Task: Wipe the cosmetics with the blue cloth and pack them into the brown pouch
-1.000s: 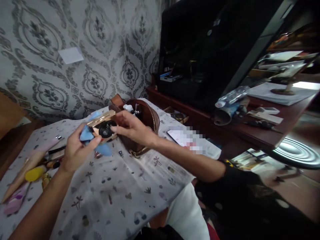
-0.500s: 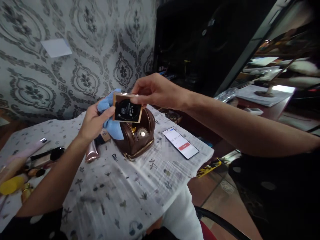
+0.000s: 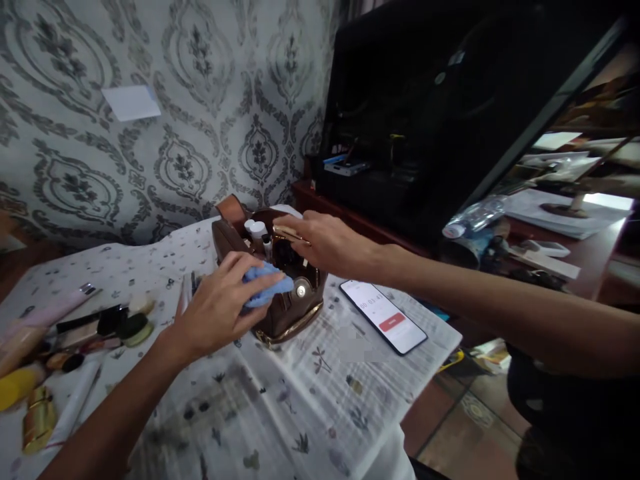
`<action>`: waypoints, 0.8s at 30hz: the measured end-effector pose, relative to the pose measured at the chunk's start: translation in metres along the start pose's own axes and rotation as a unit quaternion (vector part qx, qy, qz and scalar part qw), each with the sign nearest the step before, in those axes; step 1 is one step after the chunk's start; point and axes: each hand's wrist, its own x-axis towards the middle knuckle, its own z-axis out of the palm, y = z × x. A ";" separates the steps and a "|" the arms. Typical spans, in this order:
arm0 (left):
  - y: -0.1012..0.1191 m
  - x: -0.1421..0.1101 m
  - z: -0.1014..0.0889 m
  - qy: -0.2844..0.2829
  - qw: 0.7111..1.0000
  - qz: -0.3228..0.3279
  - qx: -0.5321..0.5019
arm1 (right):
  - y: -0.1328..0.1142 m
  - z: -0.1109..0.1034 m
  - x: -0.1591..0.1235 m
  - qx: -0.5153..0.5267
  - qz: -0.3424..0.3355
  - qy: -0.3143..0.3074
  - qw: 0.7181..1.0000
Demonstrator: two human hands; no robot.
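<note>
A brown bag (image 3: 280, 321) with a gold zip stands open on the patterned cloth, with white-capped containers (image 3: 257, 230) inside. My right hand (image 3: 320, 240) is over its opening, fingers closed on a gold-edged makeup compact (image 3: 290, 235) that is seen edge-on. At the near left side of the bag, my left hand (image 3: 225, 303) grips a folded blue cloth (image 3: 267, 285). A tube lies partly hidden behind the left hand.
A phone (image 3: 384, 316) showing a timer lies right of the bag. Makeup items, among them a dark round jar (image 3: 135, 329) and a gold bottle (image 3: 40, 419), lie at the left. A television (image 3: 400, 113) stands behind.
The compact has moved away from the blue cloth and down to the bag's opening in my right hand. My left hand no longer touches it and keeps the cloth. The view has shifted somewhat.
</note>
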 end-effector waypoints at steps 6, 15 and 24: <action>0.003 -0.014 -0.001 -0.009 1.000 0.020 0.009 | -0.024 -0.003 0.008 -0.178 -0.006 -0.145 0.973; 0.019 0.001 0.009 -0.051 0.997 0.029 0.054 | -0.036 0.014 0.024 -0.267 0.013 -0.261 0.927; 0.036 0.001 0.016 -0.083 0.990 0.092 0.061 | -0.022 0.016 0.035 -0.214 0.019 -0.322 0.922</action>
